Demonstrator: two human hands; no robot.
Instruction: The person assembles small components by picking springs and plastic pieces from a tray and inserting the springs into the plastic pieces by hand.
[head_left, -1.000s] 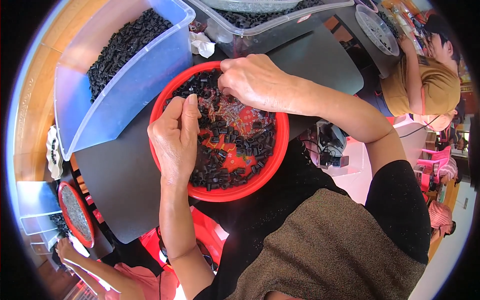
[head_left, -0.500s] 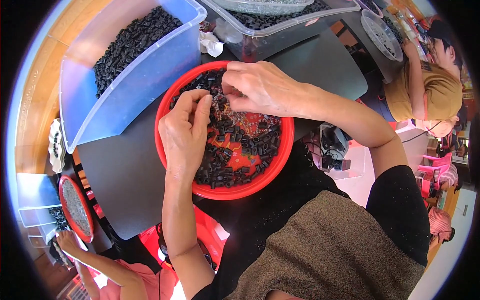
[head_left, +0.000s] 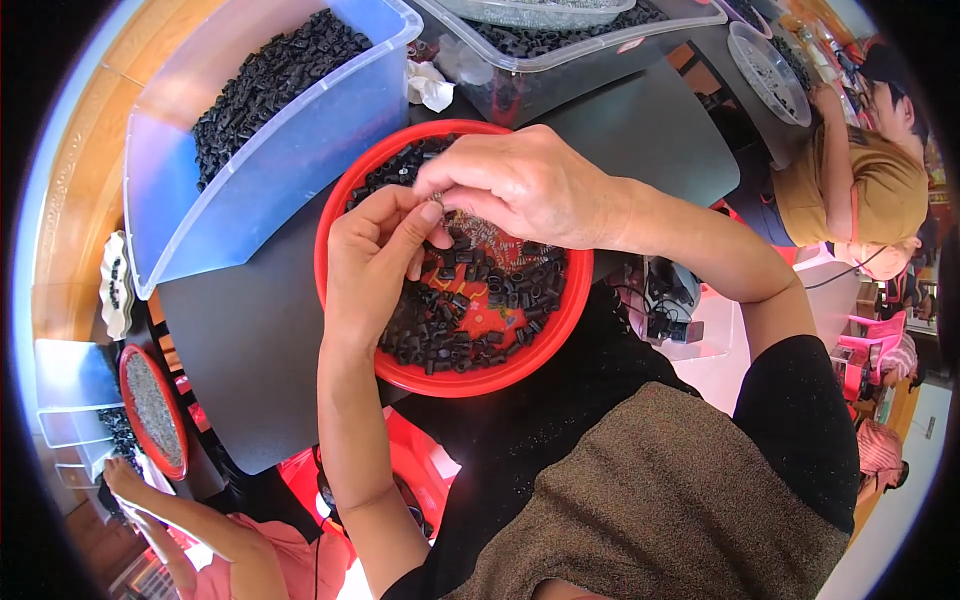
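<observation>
While left hand point(head_left: 375, 262) and right hand point(head_left: 532, 188) pinched a small piece point(head_left: 437, 198), long axis unclear, the basin's near rim point(head_left: 465, 384) lay bare.

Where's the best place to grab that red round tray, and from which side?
Likely the tray's rim, at opposite sides, from the near side: it's raised around loose black pieces, its near stretch shows uncovered, and the blue bin stands beyond.

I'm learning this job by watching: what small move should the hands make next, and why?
Perhaps the right hand should press gently on the small piece the left hand seems to pinch: the hands meet above the red basin of black parts; the piece is too tiny to identify.
</observation>
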